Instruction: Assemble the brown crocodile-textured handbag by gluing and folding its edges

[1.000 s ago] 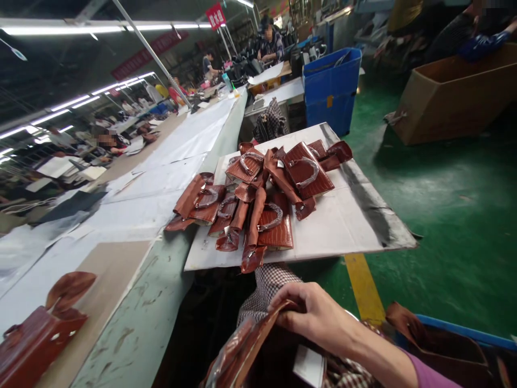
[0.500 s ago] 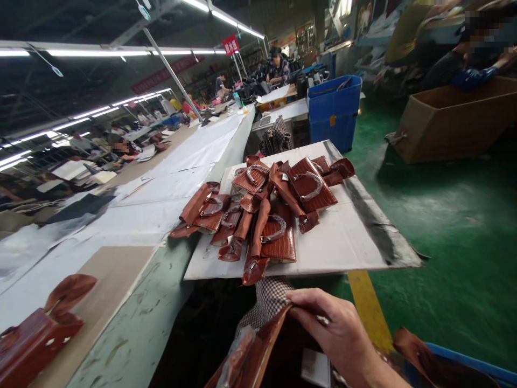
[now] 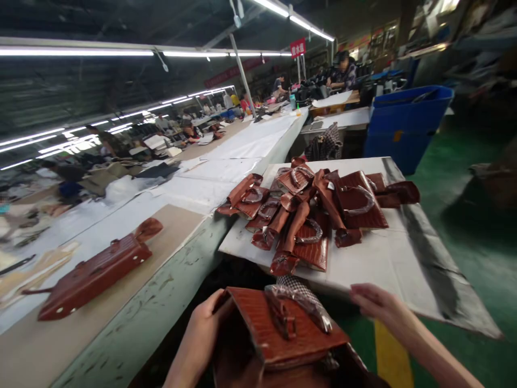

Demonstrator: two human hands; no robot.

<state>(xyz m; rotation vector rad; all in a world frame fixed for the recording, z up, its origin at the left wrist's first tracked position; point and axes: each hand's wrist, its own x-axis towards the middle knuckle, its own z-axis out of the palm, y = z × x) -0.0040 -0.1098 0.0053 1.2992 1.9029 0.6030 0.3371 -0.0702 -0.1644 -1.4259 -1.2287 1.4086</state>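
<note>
A brown crocodile-pattern handbag [image 3: 278, 328] with a plastic-wrapped handle sits low in the middle, close to me. My left hand [image 3: 202, 334] grips its left side, fingers curled round the edge. My right hand [image 3: 377, 307] hovers just right of the bag, fingers together and stretched forward, holding nothing that I can see. Beyond the bag a pile of brown leather bag parts with handles [image 3: 315, 210] lies on a white board [image 3: 388, 258].
Another brown handbag [image 3: 95, 275] lies flat on the long workbench [image 3: 161, 302] at left. A blue bin [image 3: 407, 124] stands at the back right on the green floor. Other people work at benches far behind.
The view has swung left and up. My right hand has let go of the bag's top and moved right; my left hand now shows on the bag's left side, and the bag's flap faces up.
</note>
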